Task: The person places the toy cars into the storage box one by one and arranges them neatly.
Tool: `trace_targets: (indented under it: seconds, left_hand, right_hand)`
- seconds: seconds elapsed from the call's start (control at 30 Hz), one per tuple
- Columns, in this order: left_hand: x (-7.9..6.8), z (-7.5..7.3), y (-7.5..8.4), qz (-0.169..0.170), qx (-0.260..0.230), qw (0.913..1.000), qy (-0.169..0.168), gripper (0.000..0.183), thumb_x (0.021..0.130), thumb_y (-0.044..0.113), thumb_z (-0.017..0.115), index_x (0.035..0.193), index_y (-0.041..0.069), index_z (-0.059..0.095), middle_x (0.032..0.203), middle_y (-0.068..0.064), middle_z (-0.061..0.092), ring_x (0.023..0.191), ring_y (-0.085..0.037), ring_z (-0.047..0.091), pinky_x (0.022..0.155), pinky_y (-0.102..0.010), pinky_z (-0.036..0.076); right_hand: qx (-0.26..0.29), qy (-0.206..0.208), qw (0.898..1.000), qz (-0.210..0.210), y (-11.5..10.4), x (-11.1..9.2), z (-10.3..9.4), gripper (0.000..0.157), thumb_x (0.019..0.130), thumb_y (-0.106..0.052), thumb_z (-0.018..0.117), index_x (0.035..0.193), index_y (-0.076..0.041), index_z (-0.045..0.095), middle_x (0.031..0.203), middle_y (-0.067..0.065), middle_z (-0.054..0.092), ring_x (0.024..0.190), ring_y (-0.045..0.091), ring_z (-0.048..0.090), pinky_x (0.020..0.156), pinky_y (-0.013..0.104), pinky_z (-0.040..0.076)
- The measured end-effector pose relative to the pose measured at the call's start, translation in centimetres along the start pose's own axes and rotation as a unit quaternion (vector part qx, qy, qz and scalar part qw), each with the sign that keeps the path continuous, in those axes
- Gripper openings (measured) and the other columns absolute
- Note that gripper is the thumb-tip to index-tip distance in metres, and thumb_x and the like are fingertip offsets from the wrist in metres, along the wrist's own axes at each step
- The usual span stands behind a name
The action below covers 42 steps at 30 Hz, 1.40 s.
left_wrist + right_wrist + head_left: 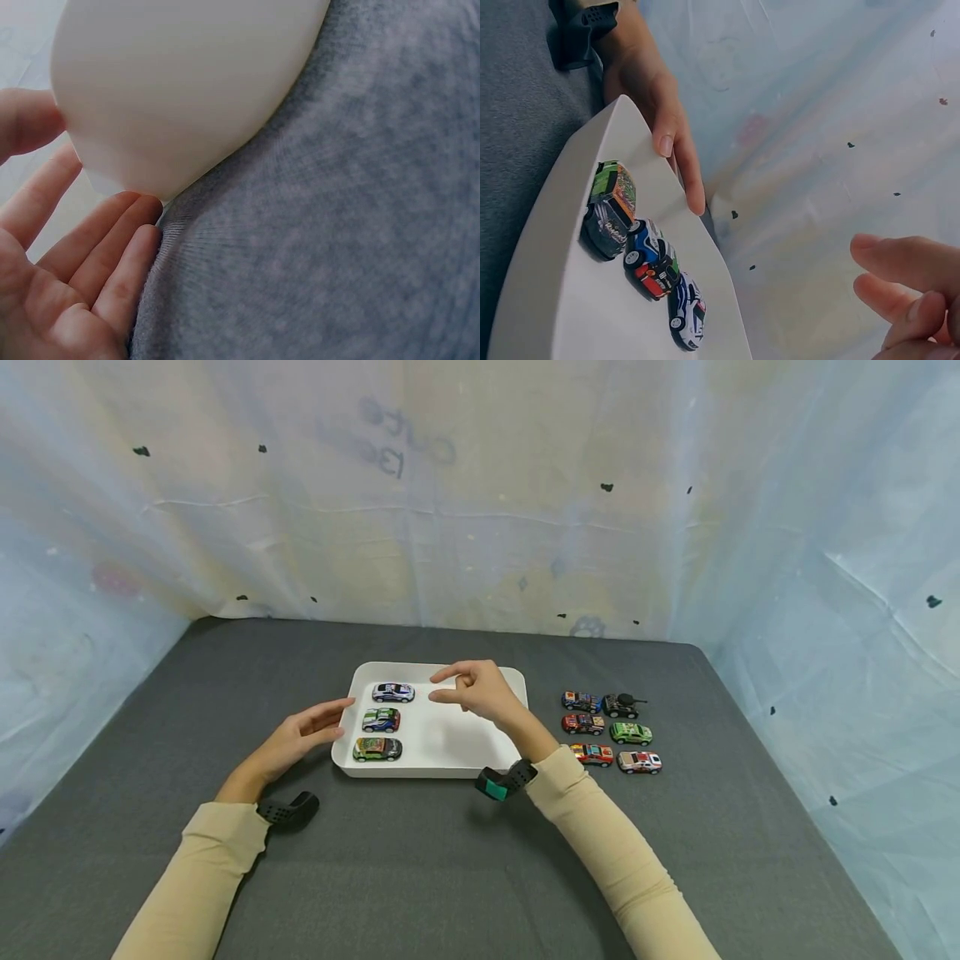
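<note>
A white tray (450, 760) lies on the grey cloth, with three toy cars in a column at its left side. The silver-and-blue car (393, 692) is farthest back, a blue, green and white car (381, 720) sits in the middle, and a green-and-black car (377, 749) is nearest. My left hand (302, 737) touches the tray's left edge with fairly straight fingers; in the left wrist view its fingertips (147, 204) meet the outer wall. Over the tray's back middle hovers my right hand (480, 692), thumb and index finger apart with nothing between them.
Right of the tray stand several more toy cars in two columns, among them a black one with a gun barrel (622, 705), a green car (631, 732) and a white-and-red car (640, 762). A pale curtain (480, 527) hangs behind the table.
</note>
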<state>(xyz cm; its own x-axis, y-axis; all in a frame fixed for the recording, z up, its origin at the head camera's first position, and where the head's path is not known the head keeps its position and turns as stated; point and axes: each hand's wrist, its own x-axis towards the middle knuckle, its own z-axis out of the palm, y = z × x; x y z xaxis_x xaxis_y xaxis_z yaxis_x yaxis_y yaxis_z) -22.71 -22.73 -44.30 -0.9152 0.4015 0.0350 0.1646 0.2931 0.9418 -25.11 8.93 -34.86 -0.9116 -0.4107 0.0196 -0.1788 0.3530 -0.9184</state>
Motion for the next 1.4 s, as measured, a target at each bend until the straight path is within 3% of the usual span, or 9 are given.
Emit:
trace_targets:
  seconds: [0.23,0.63,0.93,1.03,1.2,1.4]
  left_hand:
    - [-0.1,-0.1,-0.1,0.0,0.006,1.0,0.002,0.059,0.099,0.021,0.055,0.149,0.0,0.033,0.153,-0.029,0.03,0.111,0.02,0.048,0.089,-0.004,0.043]
    - [0.0,-0.1,-0.1,0.004,0.007,1.0,0.004,0.059,0.099,0.021,0.055,0.149,0.0,0.033,0.153,-0.029,0.031,0.111,0.02,0.048,0.09,-0.003,0.042]
    - [-0.1,-0.1,-0.1,0.005,0.006,0.9999,0.009,0.059,0.098,0.02,0.057,0.148,-0.001,0.035,0.149,-0.005,0.042,0.112,0.02,0.048,0.091,-0.003,0.042]
    - [-0.1,-0.1,-0.1,0.004,0.006,0.9999,0.009,0.059,0.098,0.021,0.057,0.148,-0.001,0.035,0.151,-0.011,0.04,0.112,0.02,0.048,0.091,-0.003,0.042]
    - [-0.1,0.0,-0.1,0.009,0.004,0.9999,0.007,0.058,0.098,0.019,0.056,0.148,-0.001,0.034,0.152,-0.027,0.033,0.112,0.02,0.048,0.091,-0.003,0.042]
    - [-0.2,0.1,-0.2,0.013,0.005,0.9999,0.006,0.058,0.099,0.019,0.055,0.148,-0.001,0.034,0.152,-0.03,0.031,0.113,0.02,0.047,0.091,-0.003,0.042]
  right_hand:
    - [-0.009,-0.002,1.0,0.0,0.4,-1.4,-0.6,0.028,0.084,-0.015,0.074,0.11,-0.004,0.071,0.045,-0.008,0.035,0.043,0.009,0.027,0.046,0.023,0.026]
    - [-0.002,0.006,0.999,-0.041,1.2,-3.8,-2.8,0.026,0.086,-0.008,0.071,0.109,0.001,0.069,0.045,-0.009,0.038,0.042,0.006,0.029,0.045,0.022,0.027]
    - [-0.007,0.027,0.999,-0.026,2.7,-6.1,-4.4,0.026,0.087,-0.008,0.07,0.111,0.003,0.069,0.048,-0.009,0.042,0.044,0.008,0.037,0.049,0.023,0.035]
    - [-0.013,0.038,0.999,-0.028,3.0,-6.8,-5.0,0.026,0.087,-0.008,0.07,0.111,0.003,0.068,0.048,-0.008,0.042,0.045,0.007,0.038,0.052,0.023,0.037]
    - [-0.033,0.057,0.997,-0.031,3.5,-7.9,-6.1,0.029,0.087,-0.008,0.07,0.111,0.007,0.067,0.048,-0.01,0.043,0.044,0.004,0.033,0.047,0.022,0.032]
    - [-0.046,0.072,0.996,-0.012,4.3,-9.5,-7.8,0.029,0.088,-0.01,0.069,0.112,0.006,0.067,0.049,-0.011,0.043,0.04,0.004,0.031,0.043,0.021,0.029]
